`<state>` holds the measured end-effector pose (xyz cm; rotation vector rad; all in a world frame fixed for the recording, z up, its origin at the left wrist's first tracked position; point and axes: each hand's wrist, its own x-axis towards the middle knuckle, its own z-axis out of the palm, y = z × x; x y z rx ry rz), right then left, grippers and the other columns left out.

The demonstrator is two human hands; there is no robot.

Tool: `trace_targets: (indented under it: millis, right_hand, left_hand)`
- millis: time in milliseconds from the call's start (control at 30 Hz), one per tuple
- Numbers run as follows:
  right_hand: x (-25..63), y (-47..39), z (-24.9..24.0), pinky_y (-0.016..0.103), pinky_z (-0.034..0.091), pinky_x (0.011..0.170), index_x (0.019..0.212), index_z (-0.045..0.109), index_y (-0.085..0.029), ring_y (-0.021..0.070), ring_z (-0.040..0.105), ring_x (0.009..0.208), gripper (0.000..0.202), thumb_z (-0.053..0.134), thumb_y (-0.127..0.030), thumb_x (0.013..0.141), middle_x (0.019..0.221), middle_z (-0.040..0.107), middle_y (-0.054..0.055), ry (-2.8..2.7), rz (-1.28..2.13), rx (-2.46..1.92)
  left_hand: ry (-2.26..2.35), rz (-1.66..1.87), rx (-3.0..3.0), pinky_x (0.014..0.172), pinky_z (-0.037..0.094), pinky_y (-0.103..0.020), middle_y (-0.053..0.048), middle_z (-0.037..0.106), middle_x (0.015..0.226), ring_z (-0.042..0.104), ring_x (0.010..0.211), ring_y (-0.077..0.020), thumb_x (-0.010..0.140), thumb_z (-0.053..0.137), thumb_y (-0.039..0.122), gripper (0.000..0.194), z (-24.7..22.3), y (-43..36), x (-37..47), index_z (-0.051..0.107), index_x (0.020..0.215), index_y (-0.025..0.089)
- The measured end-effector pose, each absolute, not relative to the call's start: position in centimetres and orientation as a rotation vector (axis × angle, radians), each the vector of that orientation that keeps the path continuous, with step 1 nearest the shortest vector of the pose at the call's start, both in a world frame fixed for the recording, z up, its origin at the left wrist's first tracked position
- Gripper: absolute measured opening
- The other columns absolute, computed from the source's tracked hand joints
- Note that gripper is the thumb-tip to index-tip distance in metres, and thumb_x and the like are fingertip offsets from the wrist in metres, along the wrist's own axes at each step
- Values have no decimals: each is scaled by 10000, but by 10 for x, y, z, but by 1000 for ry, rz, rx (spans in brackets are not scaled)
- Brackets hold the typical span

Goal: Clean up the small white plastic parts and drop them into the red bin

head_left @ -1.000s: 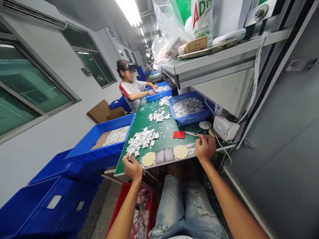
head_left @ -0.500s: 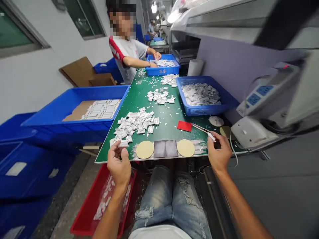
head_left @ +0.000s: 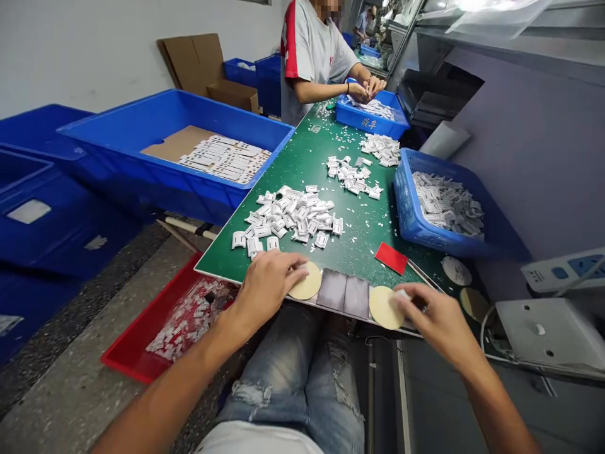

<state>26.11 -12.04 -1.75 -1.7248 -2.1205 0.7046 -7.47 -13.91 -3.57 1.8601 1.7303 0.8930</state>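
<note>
My right hand (head_left: 432,312) pinches a small white plastic piece (head_left: 402,294), mostly covered by the fingers, over the right pale yellow disc (head_left: 385,309). At the left pale yellow disc (head_left: 307,282), my left hand (head_left: 269,280) has its thumb and forefinger slightly apart. No object shows between them, though the other fingers are hidden. Two grey, whitish-dusted square pads (head_left: 344,294) lie between the discs along the table's front edge. Beyond my left hand spreads a pile of white plastic parts (head_left: 297,214). A red flat piece (head_left: 391,258) lies near metal tweezers (head_left: 423,275).
A blue basket (head_left: 425,230) full of white parts stands at the right, near a power strip (head_left: 562,271). Across the green table (head_left: 288,164), a co-worker's hands (head_left: 368,88) are over a blue tray (head_left: 350,116). Blue bins (head_left: 113,142) and a red bin (head_left: 127,356) are at the left.
My left hand has moved right from the pile's edge to the left disc. My right hand has come inward to the right disc with the white piece. The view has turned.
</note>
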Motion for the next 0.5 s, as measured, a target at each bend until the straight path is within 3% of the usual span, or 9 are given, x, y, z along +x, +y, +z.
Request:
trace_targets:
  millis: [167, 300, 433, 500]
  right_hand:
    - [259, -113, -21, 263, 449, 632, 944, 726, -199, 165, 605, 706, 349, 583, -504, 853, 823, 709, 31, -2111, 927, -1644]
    - [257, -113, -25, 258, 417, 582, 955, 727, -198, 149, 563, 636, 347, 585, -494, 842, 775, 693, 23, -2069, 780, -1674]
    - [256, -110, -25, 270, 416, 614, 927, 720, -195, 158, 570, 662, 312, 600, -469, 838, 806, 692, 36, -2004, 568, -1676]
    - [249, -108, -23, 268, 411, 610, 936, 716, -200, 153, 558, 653, 304, 600, -467, 846, 803, 691, 31, -1946, 506, -1645]
  left_hand:
    - [1739, 838, 1863, 709, 443, -271, -16, 726, 884, 630, 806, -182, 843, 634, 387, 220, -30, -130, -73, 729, 996, 261]
    - [1829, 821, 1826, 671, 420, -269, -5, 724, 822, 626, 747, -186, 816, 656, 402, 223, -35, -135, -71, 733, 985, 278]
    - [2005, 972, 1827, 752, 425, -313, -37, 726, 842, 627, 823, -224, 822, 654, 384, 216, -35, -133, -59, 738, 981, 263]
    - [1825, 1034, 1799, 739, 438, -304, -43, 728, 875, 629, 815, -213, 830, 642, 414, 256, -32, -128, -48, 730, 995, 240]
